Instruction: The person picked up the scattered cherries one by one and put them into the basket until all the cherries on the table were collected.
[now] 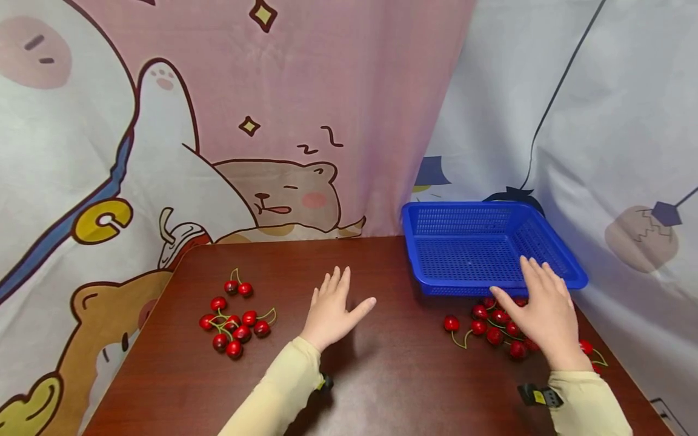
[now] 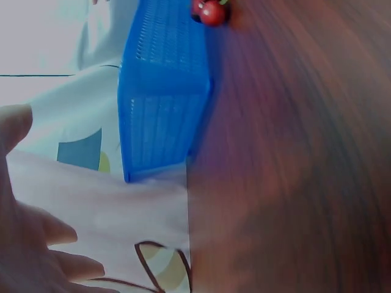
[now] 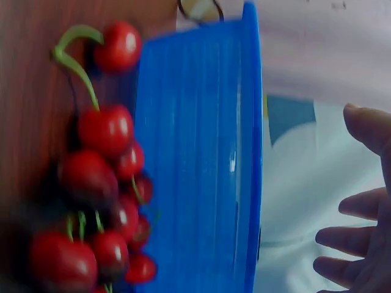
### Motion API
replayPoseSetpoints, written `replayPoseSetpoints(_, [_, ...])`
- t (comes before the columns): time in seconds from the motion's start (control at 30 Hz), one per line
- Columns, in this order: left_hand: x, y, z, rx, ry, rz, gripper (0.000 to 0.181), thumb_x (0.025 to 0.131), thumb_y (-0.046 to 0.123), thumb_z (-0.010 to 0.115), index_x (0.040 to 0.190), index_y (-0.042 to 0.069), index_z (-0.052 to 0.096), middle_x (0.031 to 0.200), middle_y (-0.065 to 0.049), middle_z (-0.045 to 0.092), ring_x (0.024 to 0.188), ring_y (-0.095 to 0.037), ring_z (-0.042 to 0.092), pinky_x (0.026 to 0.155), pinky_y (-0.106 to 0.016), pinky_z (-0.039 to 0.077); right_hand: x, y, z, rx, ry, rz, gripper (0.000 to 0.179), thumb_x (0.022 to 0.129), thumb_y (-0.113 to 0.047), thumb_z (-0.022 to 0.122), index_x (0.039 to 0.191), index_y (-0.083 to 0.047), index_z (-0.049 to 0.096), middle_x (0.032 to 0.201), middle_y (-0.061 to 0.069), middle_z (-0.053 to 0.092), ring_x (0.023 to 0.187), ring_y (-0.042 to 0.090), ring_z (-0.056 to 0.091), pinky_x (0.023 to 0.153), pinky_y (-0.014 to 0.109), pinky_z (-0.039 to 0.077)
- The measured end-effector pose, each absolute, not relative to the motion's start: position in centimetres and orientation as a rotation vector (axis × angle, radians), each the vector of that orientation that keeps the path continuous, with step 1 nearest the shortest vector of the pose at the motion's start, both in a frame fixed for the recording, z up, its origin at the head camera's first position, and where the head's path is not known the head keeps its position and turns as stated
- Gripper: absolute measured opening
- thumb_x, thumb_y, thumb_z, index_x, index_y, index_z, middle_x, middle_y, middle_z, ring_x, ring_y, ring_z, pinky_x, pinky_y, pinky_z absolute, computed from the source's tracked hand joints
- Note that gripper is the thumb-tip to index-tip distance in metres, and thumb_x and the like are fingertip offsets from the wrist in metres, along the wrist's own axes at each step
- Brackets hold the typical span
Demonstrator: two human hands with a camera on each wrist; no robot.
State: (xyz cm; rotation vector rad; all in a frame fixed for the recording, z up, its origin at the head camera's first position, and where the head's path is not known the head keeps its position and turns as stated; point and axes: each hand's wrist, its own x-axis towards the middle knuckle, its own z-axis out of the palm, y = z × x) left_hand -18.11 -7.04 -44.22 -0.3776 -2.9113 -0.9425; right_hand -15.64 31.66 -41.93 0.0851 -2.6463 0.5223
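My left hand (image 1: pixel 331 312) is held over the middle of the table with its fingers straight and thumb spread, holding nothing. To its left lies a loose group of red cherries (image 1: pixel 242 333) with green stems. My right hand (image 1: pixel 545 318), also empty with fingers extended, hovers over a second group of cherries (image 1: pixel 495 335) and partly hides them. Just beyond that hand stands a blue plastic basket (image 1: pixel 417 266) with perforated walls and nothing inside. In the right wrist view, several cherries (image 3: pixel 105 131) lie close along the basket's side (image 3: pixel 195 152).
The brown wooden table (image 1: pixel 392 375) meets a cartoon-printed curtain (image 1: pixel 371 121) at its back edge. A pair of joined cherries (image 1: pixel 245 289) lies at the far left. Another cherry (image 1: pixel 586 347) is near the table's right edge, beside my right wrist.
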Motion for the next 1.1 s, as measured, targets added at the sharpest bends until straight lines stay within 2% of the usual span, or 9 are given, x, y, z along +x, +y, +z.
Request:
replayPoseSetpoints(0.23, [-19.4,-4.9,-43.5,-0.33,-2.861,-1.282,0.099,0.086,0.074,0.052,0.156,0.007,0.028,0.161,-0.011,0.024,0.147,-0.031,0.021,0.116,-0.049,0.021,-17.4,35.8,-41.7,-0.078,-2.692,0.536,0.088,0.094,-0.05,0.059,0.148,0.012,0.029,0.143,0.042,0.034,0.131,0.059,0.027,0.107,0.066,0.018])
replayPoseSetpoints(0.63, [-21.4,-0.9,-44.1,-0.208,-2.622,-1.834,0.088,0.088,0.057,0.065,0.154,0.007,0.035,0.155,-0.01,0.038,0.141,-0.025,0.036,0.112,-0.044,0.031,-19.4,40.8,-42.0,-0.261,-2.765,0.592,0.09,0.096,-0.05,0.053,0.149,0.015,0.02,0.141,0.046,0.028,0.121,0.067,0.027,0.101,0.069,0.021])
replayPoseSetpoints(0.87, [-22.1,1.8,-45.0,-0.135,-2.416,-2.08,0.08,0.088,0.042,0.072,0.149,0.0,0.041,0.149,-0.017,0.046,0.135,-0.033,0.045,0.108,-0.045,0.037,-20.4,41.5,-42.4,-0.37,-2.813,0.631,0.092,0.096,-0.054,0.05,0.151,0.012,0.017,0.141,0.046,0.028,0.118,0.068,0.028,0.094,0.073,0.027])
replayPoseSetpoints(1.1, [-23.0,4.1,-45.4,-0.075,-2.221,-2.264,0.073,0.087,0.023,0.076,0.144,-0.009,0.042,0.142,-0.028,0.049,0.128,-0.039,0.051,0.103,-0.044,0.043,-21.1,42.3,-42.9,-0.381,-2.803,0.631,0.087,0.096,-0.048,0.051,0.146,0.017,0.021,0.134,0.05,0.032,0.114,0.067,0.034,0.093,0.072,0.029])
